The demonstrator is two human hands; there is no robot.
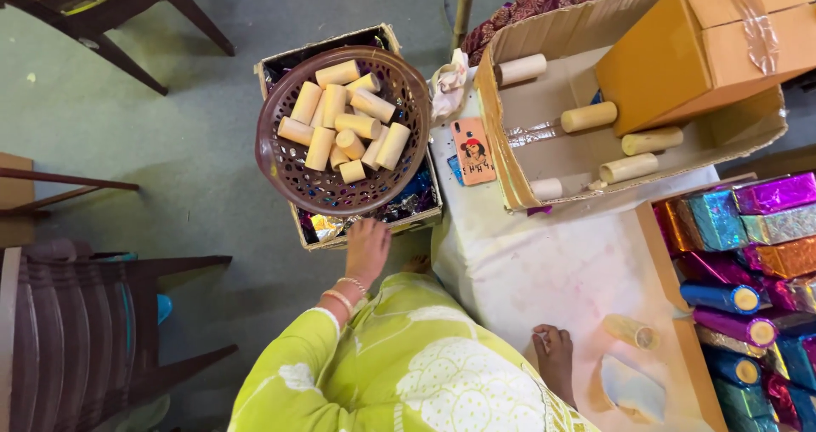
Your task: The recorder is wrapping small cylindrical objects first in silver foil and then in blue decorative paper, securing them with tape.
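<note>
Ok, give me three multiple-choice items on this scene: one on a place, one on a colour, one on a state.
1. Where do most bare cardboard tubes lie?
A. brown plastic basket
B. floor
C. chair

2. What colour is the phone case?
A. green
B. orange
C. black

3. What is the left hand doing?
A. gripping a tube
B. resting at the basket's near rim
C. holding the phone

Answers: 1 A, tubes are piled in the basket; 2 B, the case is orange; 3 B, its fingers reach the rim, holding nothing.

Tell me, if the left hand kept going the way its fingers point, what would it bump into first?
Probably the brown basket of cardboard tubes, just beyond the left hand; its fingers already reach the box edge beneath it.
</note>
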